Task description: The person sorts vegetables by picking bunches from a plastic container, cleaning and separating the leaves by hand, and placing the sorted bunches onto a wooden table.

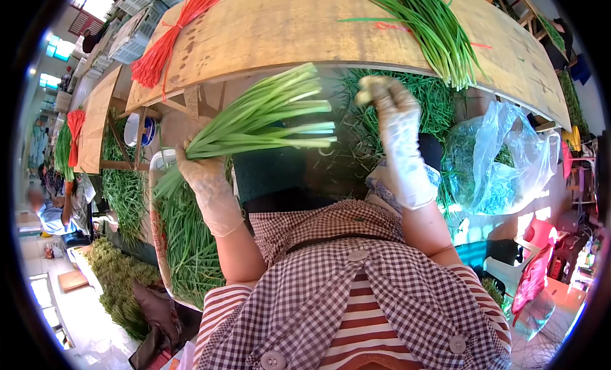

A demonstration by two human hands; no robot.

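My left hand (207, 185), in a whitish glove, is closed around a bunch of garlic chives (267, 115). Their pale cut ends fan out to the right, and the green leaves hang down behind the hand. Raised on the right is my right hand (398, 125), also gloved, with stained fingers bent and pressed together. Something pale shows at its fingertips, too unclear to name. It is apart from the held bunch. Below my left hand, a white basket (159, 242) holds loose chives (191, 242).
On the wooden table (273, 32) lie red ties (175, 35) and another chive bunch (433, 32). Loose greens (420, 102) lie beneath it. A clear plastic bag (509, 160) of greens stands at right. A person (60, 211) is at far left.
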